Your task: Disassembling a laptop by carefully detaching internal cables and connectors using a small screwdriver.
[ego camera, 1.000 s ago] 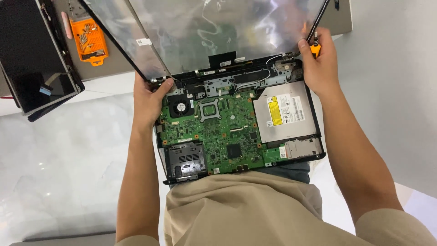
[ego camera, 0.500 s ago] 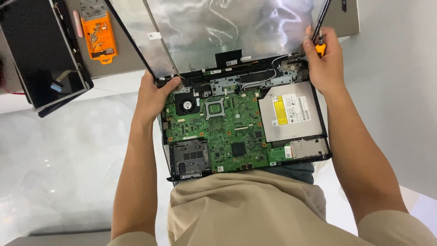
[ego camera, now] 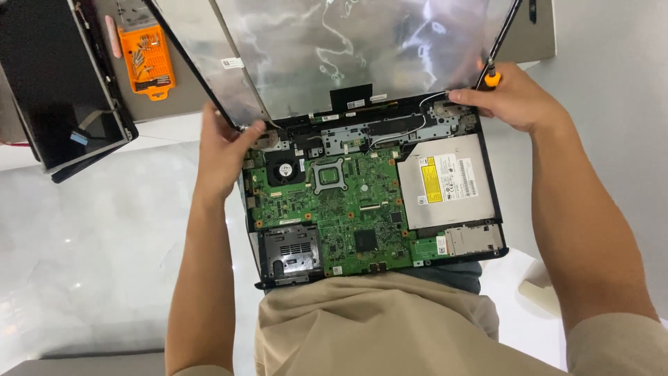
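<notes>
Head view, single frame. Item: opened laptop base (ego camera: 487,198), black shell, resting on the person's lap against a beige shirt (ego camera: 376,327); keyboard deck removed, internals exposed. Contents of base: green motherboard (ego camera: 334,209) across the left and centre, with a small round fan (ego camera: 284,169) at upper left and a square metal bracket (ego camera: 328,174) just beside it; black card-slot cage (ego camera: 289,251) at lower left; silver optical drive (ego camera: 445,181) with a yellow label filling the right side. Display lid (ego camera: 348,49), silvery back panel facing the camera, stands open behind the base and is joined to it at the rear edge. Left hand (ego camera: 226,150): fingers curled around the lower left corner of the lid at the left hinge, gripping it. Right hand (ego camera: 511,101): closed on a screwdriver (ego camera: 490,69) with a black-and-orange handle, fingertips pressed to the right hinge area of the base. Surroundings: grey table (ego camera: 536,35) beyond the lid; on it, at upper left, a detached dark screen panel (ego camera: 56,83) and an orange tray of screwdriver bits (ego camera: 146,59) just beside it; pale glossy floor (ego camera: 104,244) below.
</notes>
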